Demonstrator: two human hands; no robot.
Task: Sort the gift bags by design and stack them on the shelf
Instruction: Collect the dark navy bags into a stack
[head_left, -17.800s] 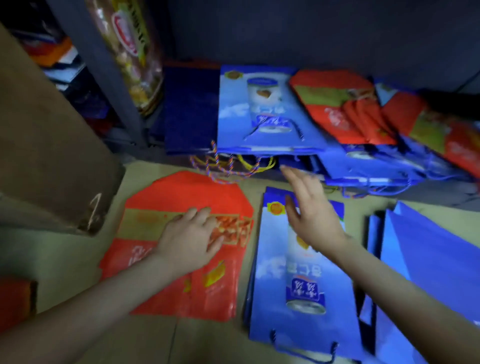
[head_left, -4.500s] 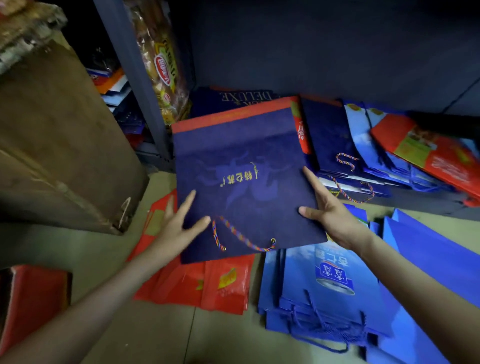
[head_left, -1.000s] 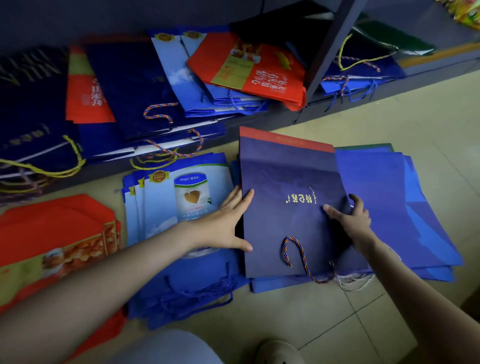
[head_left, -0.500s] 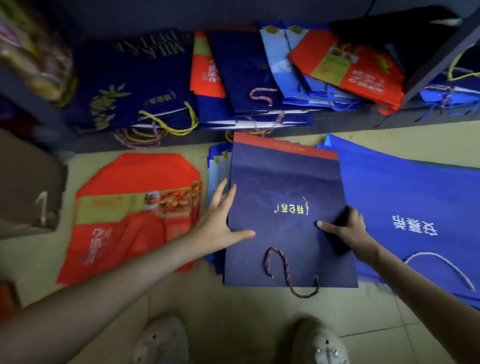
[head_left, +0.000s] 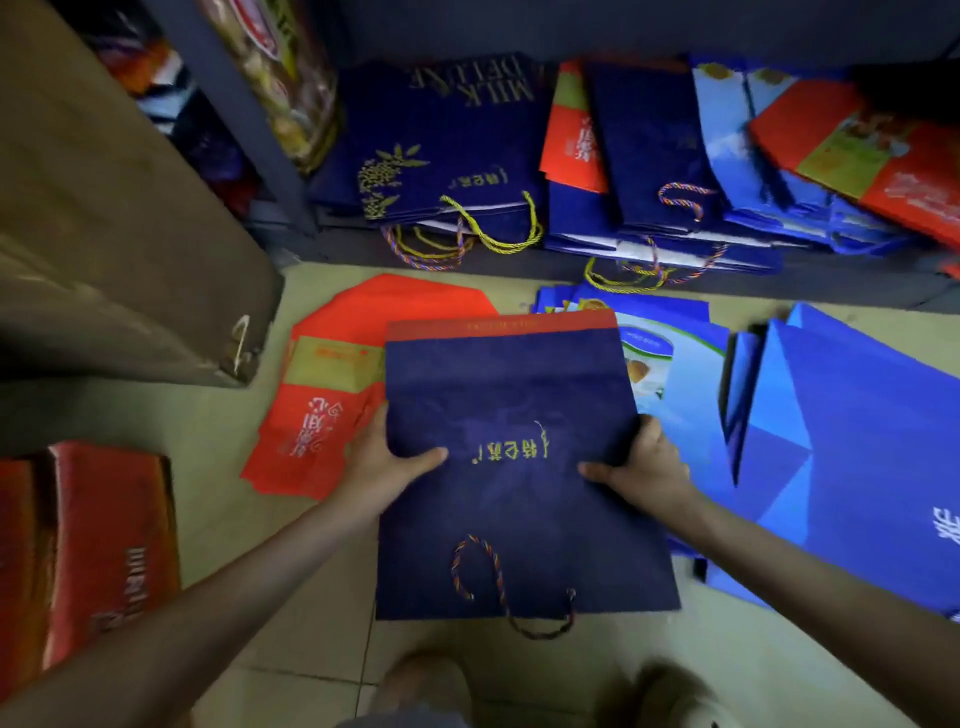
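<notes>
A flat navy paper gift bag (head_left: 511, 467) with gold lettering is held by both side edges. It is gripped by the left hand (head_left: 382, 460) and the right hand (head_left: 641, 467), thumbs on top, fingers hidden underneath.

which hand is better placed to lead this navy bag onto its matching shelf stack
Right, probably: the right hand grips the navy bag on the edge nearer the matching navy stack, ahead and to the right. The left hand grips the opposite edge.

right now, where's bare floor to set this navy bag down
Bare floor lies between the brown carton, red box and red bags. Right of the navy bag, blue bags crowd it; the shelf is piled too.
</notes>
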